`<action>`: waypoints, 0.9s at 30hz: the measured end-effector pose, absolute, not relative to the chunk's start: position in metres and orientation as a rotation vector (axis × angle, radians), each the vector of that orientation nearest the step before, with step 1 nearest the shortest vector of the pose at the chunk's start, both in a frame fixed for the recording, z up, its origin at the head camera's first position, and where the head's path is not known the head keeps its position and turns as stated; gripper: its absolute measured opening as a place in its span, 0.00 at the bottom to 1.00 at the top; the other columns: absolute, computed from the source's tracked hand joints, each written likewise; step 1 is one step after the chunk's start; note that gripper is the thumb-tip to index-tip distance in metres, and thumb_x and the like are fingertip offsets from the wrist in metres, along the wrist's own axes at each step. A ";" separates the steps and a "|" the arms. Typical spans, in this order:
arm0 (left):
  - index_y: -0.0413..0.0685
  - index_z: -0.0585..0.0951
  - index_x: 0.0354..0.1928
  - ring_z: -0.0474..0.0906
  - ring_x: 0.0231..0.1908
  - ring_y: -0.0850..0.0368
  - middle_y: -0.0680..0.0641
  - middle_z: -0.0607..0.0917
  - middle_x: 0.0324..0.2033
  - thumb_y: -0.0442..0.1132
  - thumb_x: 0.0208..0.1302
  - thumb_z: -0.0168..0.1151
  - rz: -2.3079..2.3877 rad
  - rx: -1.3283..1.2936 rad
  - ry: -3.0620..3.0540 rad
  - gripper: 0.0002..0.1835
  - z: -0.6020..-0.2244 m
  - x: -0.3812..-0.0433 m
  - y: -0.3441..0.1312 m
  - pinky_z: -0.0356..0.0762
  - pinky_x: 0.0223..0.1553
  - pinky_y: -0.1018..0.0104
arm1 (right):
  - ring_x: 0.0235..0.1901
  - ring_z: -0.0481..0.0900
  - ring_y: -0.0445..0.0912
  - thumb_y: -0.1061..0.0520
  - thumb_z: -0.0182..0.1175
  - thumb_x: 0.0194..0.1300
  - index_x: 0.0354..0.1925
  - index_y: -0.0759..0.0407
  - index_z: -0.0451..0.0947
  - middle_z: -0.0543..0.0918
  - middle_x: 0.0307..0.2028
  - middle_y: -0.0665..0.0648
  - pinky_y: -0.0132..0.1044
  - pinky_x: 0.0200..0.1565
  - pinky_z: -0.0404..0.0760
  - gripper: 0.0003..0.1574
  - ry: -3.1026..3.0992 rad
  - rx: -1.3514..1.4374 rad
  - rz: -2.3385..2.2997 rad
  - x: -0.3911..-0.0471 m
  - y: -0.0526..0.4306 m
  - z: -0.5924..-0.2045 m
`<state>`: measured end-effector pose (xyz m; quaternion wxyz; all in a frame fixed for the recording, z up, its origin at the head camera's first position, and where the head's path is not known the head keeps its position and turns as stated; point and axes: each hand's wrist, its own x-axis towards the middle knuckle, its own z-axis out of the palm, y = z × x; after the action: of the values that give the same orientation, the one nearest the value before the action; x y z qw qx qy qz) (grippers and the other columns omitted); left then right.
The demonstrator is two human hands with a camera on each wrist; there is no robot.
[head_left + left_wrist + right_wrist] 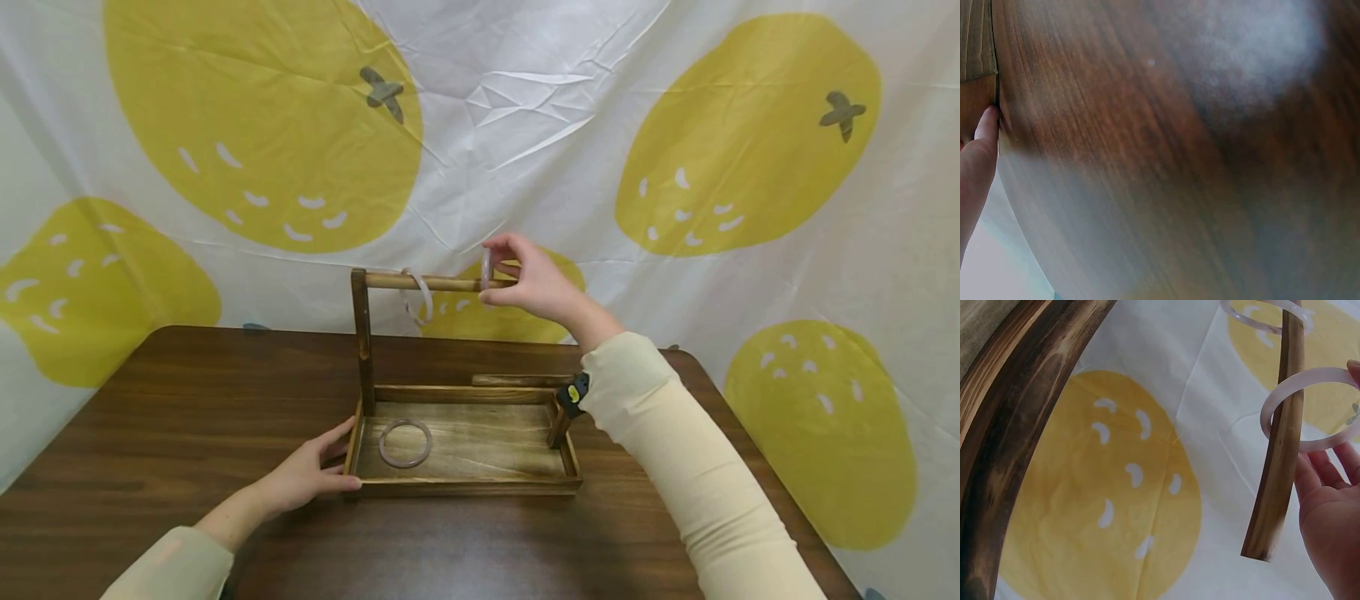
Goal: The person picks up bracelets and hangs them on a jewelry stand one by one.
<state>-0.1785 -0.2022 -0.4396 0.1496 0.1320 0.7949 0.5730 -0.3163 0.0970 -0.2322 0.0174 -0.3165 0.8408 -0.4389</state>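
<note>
My right hand pinches a pale bangle between thumb and fingers, up at the stand's top bar. In the right wrist view the bar passes through this held bangle, inward from its free end. A second translucent bangle hangs on the bar farther left. A third bangle lies flat in the left part of the wooden tray base. My left hand rests against the tray's left end, its thumb at the front corner and its fingers along the side.
One upright post at the left carries the top bar. A lower wooden bar on a short post stands at the tray's right, partly behind my right forearm. The brown table meets a lemon-print cloth behind.
</note>
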 end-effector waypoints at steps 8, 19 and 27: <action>0.33 0.41 0.72 0.53 0.67 0.31 0.25 0.46 0.69 0.41 0.54 0.70 1.656 0.379 2.277 0.55 -0.443 -0.180 -0.203 0.73 0.61 0.58 | 0.63 0.67 0.57 0.64 0.67 0.52 0.62 0.69 0.61 0.68 0.60 0.67 0.42 0.67 0.68 0.41 2.607 -0.984 -1.318 -0.316 0.089 -0.232; 0.32 0.42 0.71 0.53 0.67 0.31 0.25 0.48 0.68 0.40 0.53 0.70 1.671 0.383 2.279 0.56 -0.445 -0.182 -0.203 0.74 0.60 0.60 | 0.64 0.67 0.54 0.60 0.69 0.51 0.63 0.64 0.62 0.70 0.61 0.63 0.42 0.69 0.66 0.43 2.659 -1.029 -1.202 -0.315 0.081 -0.232; 0.33 0.42 0.72 0.54 0.67 0.31 0.25 0.47 0.69 0.40 0.53 0.70 1.660 0.381 2.282 0.55 -0.444 -0.181 -0.203 0.73 0.60 0.59 | 0.64 0.67 0.52 0.55 0.69 0.53 0.64 0.61 0.62 0.71 0.61 0.61 0.44 0.68 0.66 0.44 2.701 -1.056 -1.109 -0.316 0.078 -0.233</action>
<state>-0.1807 -0.2030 -0.4440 0.1463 0.1323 0.7927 0.5768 -0.3156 0.0781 -0.2333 0.0184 -0.3402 0.8697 -0.3572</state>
